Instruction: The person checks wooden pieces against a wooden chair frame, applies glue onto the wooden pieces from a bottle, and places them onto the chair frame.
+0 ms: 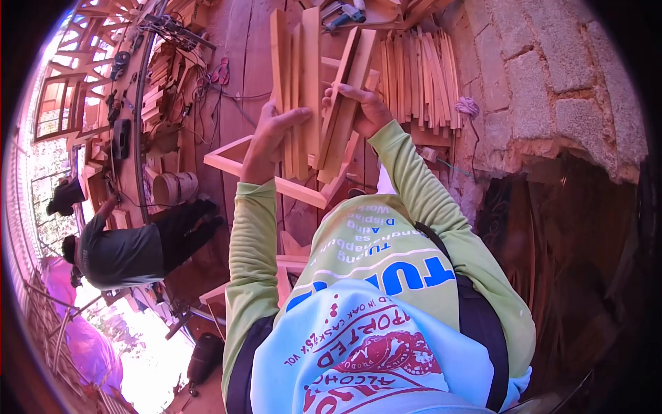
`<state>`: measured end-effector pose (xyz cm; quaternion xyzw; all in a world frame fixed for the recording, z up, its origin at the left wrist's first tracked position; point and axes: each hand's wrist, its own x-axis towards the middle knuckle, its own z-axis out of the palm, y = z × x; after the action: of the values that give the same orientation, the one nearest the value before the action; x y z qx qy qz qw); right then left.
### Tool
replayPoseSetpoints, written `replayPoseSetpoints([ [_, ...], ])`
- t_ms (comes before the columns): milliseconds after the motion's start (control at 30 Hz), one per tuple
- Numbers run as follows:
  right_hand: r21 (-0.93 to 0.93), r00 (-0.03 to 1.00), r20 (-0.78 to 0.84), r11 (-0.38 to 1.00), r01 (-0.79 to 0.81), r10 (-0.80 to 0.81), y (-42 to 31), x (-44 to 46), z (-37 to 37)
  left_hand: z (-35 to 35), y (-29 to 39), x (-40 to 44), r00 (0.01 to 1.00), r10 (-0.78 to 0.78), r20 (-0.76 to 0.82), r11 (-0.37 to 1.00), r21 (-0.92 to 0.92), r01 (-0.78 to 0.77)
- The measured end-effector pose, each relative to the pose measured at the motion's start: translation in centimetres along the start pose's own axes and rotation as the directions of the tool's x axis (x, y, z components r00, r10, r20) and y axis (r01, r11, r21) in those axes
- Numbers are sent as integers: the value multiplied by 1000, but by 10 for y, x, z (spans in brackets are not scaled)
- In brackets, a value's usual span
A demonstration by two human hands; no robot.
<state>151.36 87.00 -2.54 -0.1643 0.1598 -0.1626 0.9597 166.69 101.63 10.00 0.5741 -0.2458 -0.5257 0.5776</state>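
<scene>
My left hand [271,138] is wrapped round several pale wooden strips [312,83], its thumb lying across their near faces. My right hand [370,110] grips another bundle of wooden strips [360,63], with fingers over the top and a dark gap running between the pieces. Both bundles stand side by side in front of my chest, their lower ends close together. Beneath them, partly hidden by the strips and my arms, lies a light wooden frame [296,193].
A row of wooden strips [420,83] leans near the block wall [552,62] at right. A blue-grey tool [345,16] lies at the top. On the left are a bucket [174,188], cords, stacked wood and another person [124,255] at a workbench.
</scene>
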Motion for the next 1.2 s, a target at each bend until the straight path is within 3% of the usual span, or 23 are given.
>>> replayPoseSetpoints([
  [167, 103, 993, 21, 988, 111, -113, -3, -8, -15, -31, -19, -27, 997, -77, 6, 989, -123, 77],
  [300, 225, 954, -108, 928, 296, -279, -12, -17, -16, -27, -54, -62, 971, -151, -185, 905, -421, 61],
  [400, 150, 938, -63, 926, 346, -340, -20, -24, -30, -33, -88, -71, 969, -232, -81, 724, -680, 116],
  [433, 162, 915, -117, 902, 401, -386, -17, -26, -28, -33, -96, -72, 976, -176, 132, 610, -763, 213],
  [533, 184, 896, -145, 879, 440, -419, 1, -31, -31, -12, -106, -77, 961, -273, -39, 660, -734, 157],
  [667, 220, 842, -239, 818, 532, -484, 25, -60, -24, -1, -133, -76, 955, -230, 189, 567, -771, 289],
  [700, 195, 837, -284, 827, 528, -468, 26, -72, -27, 12, -131, -79, 952, -291, 95, 566, -785, 251],
  [833, 142, 810, -368, 833, 535, -457, 29, -94, -43, 3, -151, -82, 936, -337, 104, 660, -683, 313],
  [933, 177, 839, -256, 830, 530, -481, 21, -113, -49, 11, -150, -87, 940, -337, 62, 748, -588, 307],
  [1067, -154, 780, -300, 835, 529, -550, 22, -125, -58, 17, -145, -84, 940, -339, 45, 777, -550, 307],
  [1200, -395, 777, -375, 846, 359, -505, 20, -147, -63, 31, -151, -61, 935, -354, 28, 800, -509, 318],
])
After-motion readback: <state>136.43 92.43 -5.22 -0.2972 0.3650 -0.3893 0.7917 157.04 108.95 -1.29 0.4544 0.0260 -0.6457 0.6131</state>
